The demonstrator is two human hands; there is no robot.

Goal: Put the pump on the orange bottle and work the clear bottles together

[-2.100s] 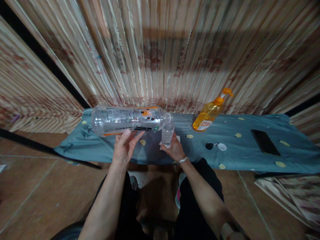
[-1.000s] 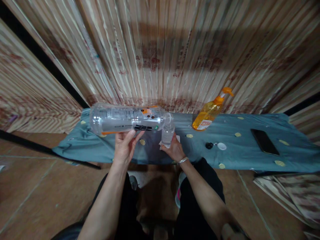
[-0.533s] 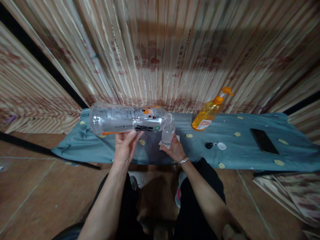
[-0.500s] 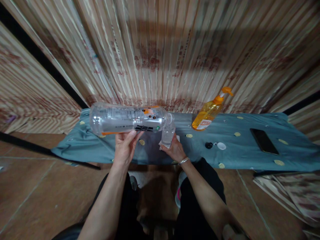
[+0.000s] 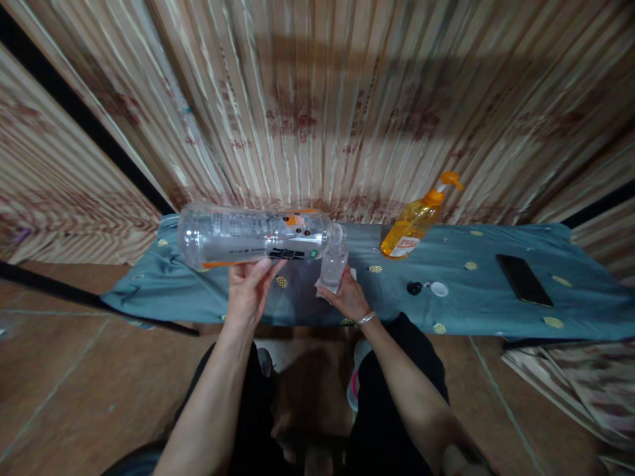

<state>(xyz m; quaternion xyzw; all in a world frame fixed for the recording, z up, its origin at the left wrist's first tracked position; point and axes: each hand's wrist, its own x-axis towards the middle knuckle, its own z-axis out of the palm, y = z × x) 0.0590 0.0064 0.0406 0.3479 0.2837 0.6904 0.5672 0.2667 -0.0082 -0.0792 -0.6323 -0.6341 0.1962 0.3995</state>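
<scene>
A large clear plastic bottle [image 5: 253, 236] lies nearly level in the air, its mouth toward the right. My left hand [image 5: 249, 291] grips it from below, thumb on the near side. My right hand [image 5: 350, 297] is closed around a small clear bottle [image 5: 334, 266], which stands almost upright and holds clear liquid. The large bottle's mouth meets the top of the small one. A white tissue-like piece [image 5: 353, 273] sits between my right fingers and the small bottle.
On the teal cloth-covered table [image 5: 476, 311] stand an orange pump bottle [image 5: 411, 228], a small black cap [image 5: 414, 288], a white cap [image 5: 439, 289] and a dark phone [image 5: 524, 280]. A patterned curtain [image 5: 317, 119] hangs behind, with black poles [image 5: 89, 119] at the sides.
Both hands and both bottles keep nearly the same places. Only a very slight shift of the view shows.
</scene>
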